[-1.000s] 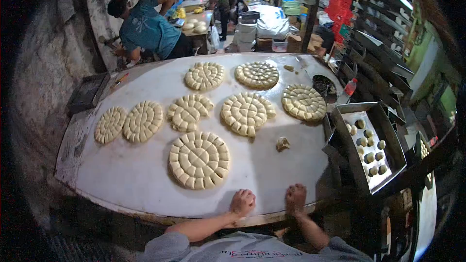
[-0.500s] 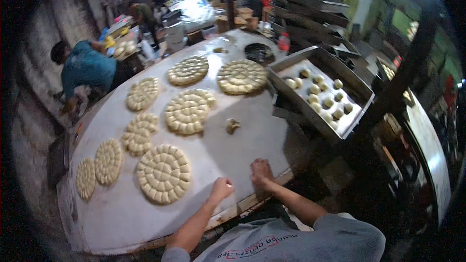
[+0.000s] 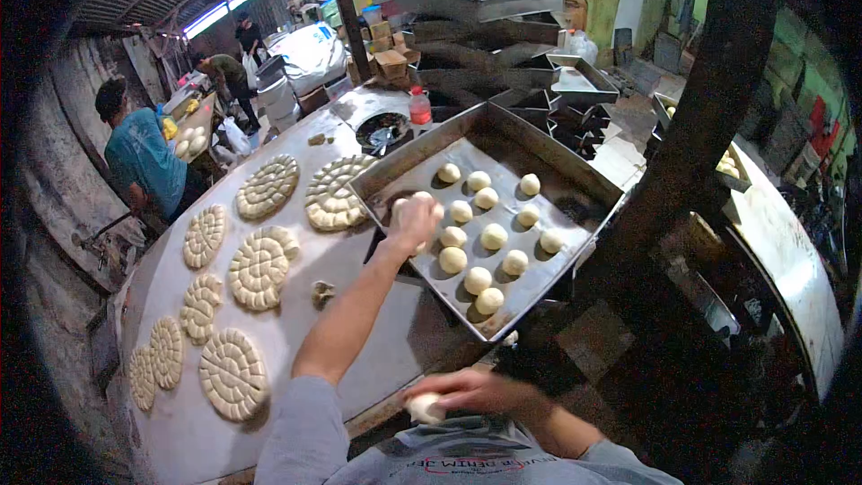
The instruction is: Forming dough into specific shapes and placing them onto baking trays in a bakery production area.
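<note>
My left hand [image 3: 415,223] reaches over the left side of a metal tray [image 3: 548,286], its blurred fingers closed round a pale dough ball [image 3: 399,210]. Several other dough balls [image 3: 493,236] are spread over the tray floor, some right beside those fingers. Close to my body at the table's front edge, my right hand [image 3: 467,391] grips another dough ball [image 3: 425,409] from above. Left of my forearm, several flat round dough slabs [image 3: 232,374], cut into small segments, lie on the table [image 3: 332,364]. A small dough scrap [image 3: 322,293] sits near the left forearm.
A bottle with red liquid [image 3: 419,106] stands behind the tray, near a round dark opening [image 3: 383,132] in the table. Stacked metal trays [image 3: 485,4] rise at the back. A dark post [image 3: 691,126] stands at right. A person in a teal shirt [image 3: 148,162] works at far left.
My view has turned right. My left hand has gone from the table to the tray, and my right hand has drawn back to the table edge, now with a dough ball.
</note>
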Demonstrator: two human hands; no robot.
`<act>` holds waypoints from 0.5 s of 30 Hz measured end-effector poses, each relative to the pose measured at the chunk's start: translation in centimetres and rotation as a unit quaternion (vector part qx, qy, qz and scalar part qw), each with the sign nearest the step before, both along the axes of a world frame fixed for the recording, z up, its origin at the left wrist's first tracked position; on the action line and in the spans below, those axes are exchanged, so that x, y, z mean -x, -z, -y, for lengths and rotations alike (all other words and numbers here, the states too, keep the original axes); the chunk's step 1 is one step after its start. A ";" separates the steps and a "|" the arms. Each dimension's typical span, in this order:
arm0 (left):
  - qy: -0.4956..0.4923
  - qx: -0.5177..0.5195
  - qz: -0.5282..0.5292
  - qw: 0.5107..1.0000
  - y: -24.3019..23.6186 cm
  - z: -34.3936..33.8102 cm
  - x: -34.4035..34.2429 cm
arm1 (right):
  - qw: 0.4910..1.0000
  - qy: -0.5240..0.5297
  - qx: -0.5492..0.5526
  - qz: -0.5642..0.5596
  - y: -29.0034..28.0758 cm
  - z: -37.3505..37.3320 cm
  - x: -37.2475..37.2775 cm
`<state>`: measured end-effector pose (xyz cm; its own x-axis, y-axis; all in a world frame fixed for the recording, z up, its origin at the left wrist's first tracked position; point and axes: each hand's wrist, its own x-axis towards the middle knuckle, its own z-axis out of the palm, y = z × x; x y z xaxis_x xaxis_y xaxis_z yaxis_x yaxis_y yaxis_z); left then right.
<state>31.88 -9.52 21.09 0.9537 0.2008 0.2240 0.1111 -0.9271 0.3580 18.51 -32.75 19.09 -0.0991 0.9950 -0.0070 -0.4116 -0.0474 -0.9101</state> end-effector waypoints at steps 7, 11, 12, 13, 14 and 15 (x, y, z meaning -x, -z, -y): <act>-0.026 0.279 0.300 0.912 -2.6 -1.4 4.3 | 0.723 0.573 -0.181 0.339 -11.6 3.3 -18.9; -0.109 0.325 0.260 0.903 6.4 -4.9 15.0 | 0.555 0.471 0.259 0.635 -8.3 -1.3 -27.6; -0.149 0.340 0.232 0.899 9.8 -5.3 18.9 | 0.547 0.265 0.323 0.726 -7.4 -1.6 -27.8; -0.218 0.328 0.197 0.898 13.6 -4.8 23.5 | 0.547 0.241 0.236 0.766 -8.0 -2.9 -24.8; -0.286 0.317 0.166 0.889 16.0 -4.6 26.5 | 0.590 0.280 0.024 0.757 -6.4 -2.9 -23.8; -0.342 0.311 0.175 0.869 16.9 -5.3 29.3 | 0.735 0.266 0.047 0.622 -8.4 -4.1 -19.2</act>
<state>2.60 -4.22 4.17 0.4577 0.8807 0.1217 0.3434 -0.3014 0.8895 37.74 -28.66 27.50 0.4451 0.8801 0.1652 0.7527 -0.2677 -0.6015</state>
